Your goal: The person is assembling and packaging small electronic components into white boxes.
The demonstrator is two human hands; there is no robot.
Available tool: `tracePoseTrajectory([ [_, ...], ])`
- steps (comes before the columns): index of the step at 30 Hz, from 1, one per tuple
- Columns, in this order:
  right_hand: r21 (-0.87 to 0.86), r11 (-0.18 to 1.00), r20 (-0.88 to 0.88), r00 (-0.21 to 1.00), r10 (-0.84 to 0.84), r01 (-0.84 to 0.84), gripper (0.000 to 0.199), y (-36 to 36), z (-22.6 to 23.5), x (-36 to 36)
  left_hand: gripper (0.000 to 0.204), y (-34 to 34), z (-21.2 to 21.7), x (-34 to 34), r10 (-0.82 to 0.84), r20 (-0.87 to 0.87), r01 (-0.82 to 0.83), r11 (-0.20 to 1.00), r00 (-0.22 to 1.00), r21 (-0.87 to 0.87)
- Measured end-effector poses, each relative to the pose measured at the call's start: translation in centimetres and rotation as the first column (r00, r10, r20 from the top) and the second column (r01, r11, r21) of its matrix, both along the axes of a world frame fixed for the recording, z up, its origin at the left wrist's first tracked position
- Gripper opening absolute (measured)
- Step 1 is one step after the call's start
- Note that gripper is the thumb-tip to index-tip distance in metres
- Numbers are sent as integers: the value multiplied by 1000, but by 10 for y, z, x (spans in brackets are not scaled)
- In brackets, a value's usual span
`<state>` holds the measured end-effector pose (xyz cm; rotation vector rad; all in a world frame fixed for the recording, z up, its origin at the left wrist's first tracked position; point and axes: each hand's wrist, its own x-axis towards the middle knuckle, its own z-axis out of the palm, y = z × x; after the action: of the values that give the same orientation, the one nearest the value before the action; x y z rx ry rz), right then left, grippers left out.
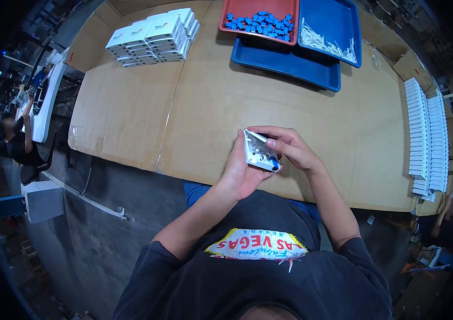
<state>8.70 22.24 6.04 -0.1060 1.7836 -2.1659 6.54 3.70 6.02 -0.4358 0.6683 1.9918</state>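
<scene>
Close to the table's front edge, my left hand (235, 172) cradles a small open white plastic housing (248, 151), its hollow side facing up. Inside are white and grey details that are too small to make out, and a blue piece (275, 163) sits at its near right corner. My right hand (295, 151) is closed at the housing's far right side, index finger along the top and thumb bent over the edge. A thin white strip (258, 136) shows by those fingertips; whether it is a loose stick or the housing's rim, I cannot tell.
A red tray (228, 22) of small blue parts and a blue tray (352, 33) of white sticks overlap a lower blue tray (285, 68). White boxes (154, 36) are stacked far left, and white pieces (428, 138) stand in rows at right. People work at both sides.
</scene>
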Motion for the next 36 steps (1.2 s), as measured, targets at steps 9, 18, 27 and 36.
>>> tracePoseTrajectory([
  [9, 185, 972, -199, 974, -106, 144, 42, -16, -14, 6, 65, 3, 0, -3, -8, 11, 8, 1000, 1000, 16],
  [18, 229, 968, -222, 974, -51, 103, 41, -15, -19, -2, 65, 2, -22, -13, -83, -6, 83, 997, 997, -3],
  [27, 381, 905, -406, 914, -17, 186, 45, -22, -23, 8, 68, 1, -19, -15, -62, -51, 62, 998, 997, -16],
  [36, 527, 822, -502, 860, 95, 217, 62, -22, -8, 12, 60, -10, -4, -11, 36, -178, -20, 995, 983, 93],
])
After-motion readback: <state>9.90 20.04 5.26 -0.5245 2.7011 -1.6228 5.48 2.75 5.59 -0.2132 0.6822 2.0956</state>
